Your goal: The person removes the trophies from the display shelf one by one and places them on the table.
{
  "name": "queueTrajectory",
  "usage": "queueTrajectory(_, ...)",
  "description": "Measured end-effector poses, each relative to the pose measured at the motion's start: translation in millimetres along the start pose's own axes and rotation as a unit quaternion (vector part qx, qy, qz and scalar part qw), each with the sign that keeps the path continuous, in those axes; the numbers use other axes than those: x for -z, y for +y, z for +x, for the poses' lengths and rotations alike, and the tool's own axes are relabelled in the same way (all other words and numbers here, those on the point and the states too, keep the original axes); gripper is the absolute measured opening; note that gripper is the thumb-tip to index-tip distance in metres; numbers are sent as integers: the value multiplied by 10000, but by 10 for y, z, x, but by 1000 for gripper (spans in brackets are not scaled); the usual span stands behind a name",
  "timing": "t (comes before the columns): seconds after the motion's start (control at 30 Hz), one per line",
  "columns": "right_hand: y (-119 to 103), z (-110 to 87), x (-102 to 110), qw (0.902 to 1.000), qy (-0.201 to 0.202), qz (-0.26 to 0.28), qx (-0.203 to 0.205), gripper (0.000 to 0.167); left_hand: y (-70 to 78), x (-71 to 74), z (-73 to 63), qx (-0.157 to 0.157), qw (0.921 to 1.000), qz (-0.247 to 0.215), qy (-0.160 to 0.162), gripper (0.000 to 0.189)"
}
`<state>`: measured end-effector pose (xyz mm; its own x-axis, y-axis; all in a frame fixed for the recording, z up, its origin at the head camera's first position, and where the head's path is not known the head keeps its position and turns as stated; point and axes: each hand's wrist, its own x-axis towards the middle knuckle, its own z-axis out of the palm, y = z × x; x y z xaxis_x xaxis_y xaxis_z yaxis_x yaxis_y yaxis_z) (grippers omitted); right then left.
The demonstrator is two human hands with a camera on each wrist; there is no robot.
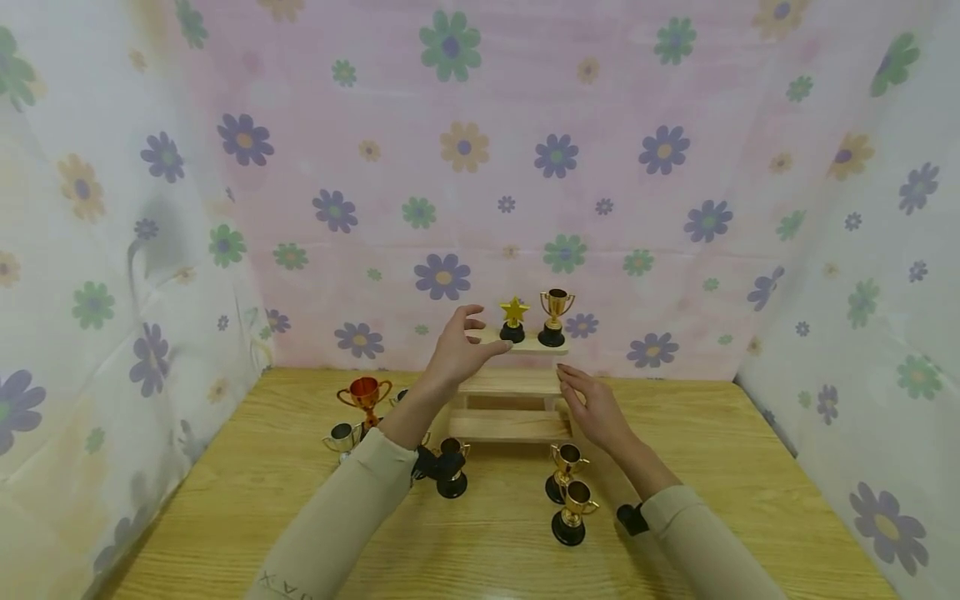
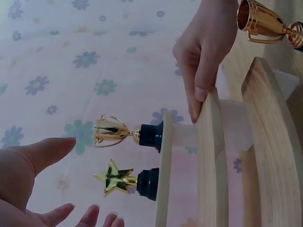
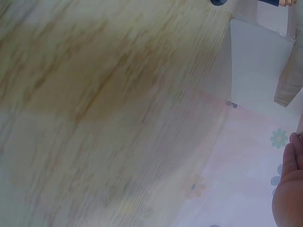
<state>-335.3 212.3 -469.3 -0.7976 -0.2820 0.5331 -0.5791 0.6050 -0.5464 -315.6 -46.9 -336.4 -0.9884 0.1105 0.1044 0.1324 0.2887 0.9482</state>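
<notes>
A three-tier wooden step stand has pale white supports. On its top tier stand a gold star trophy and, to its right, a gold cup trophy, both upright on black bases. My left hand hovers just left of the star, thumb and fingers spread; the left wrist view shows a gap between them and the star trophy. At the stand's right end, my right hand touches the middle tier with fairly straight fingertips. Only part of the right hand shows in its own wrist view.
Two gold cups stand on the wooden table in front of the stand's right side. Another black-based cup is front left. Beyond the left forearm are an orange-red cup and a silver cup. Flowered cloth surrounds the table.
</notes>
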Motion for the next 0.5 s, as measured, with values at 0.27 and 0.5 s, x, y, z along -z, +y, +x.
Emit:
queueTrajectory(0.27, 7, 1, 3, 10000, 17, -23, 33, 37, -18, -127, 178, 78, 9995, -266, 163, 88)
queueTrajectory(0.5, 8, -2, -1, 10000, 9, -25, 12, 38, -69, -202, 302, -14, 9995, 53, 319, 92)
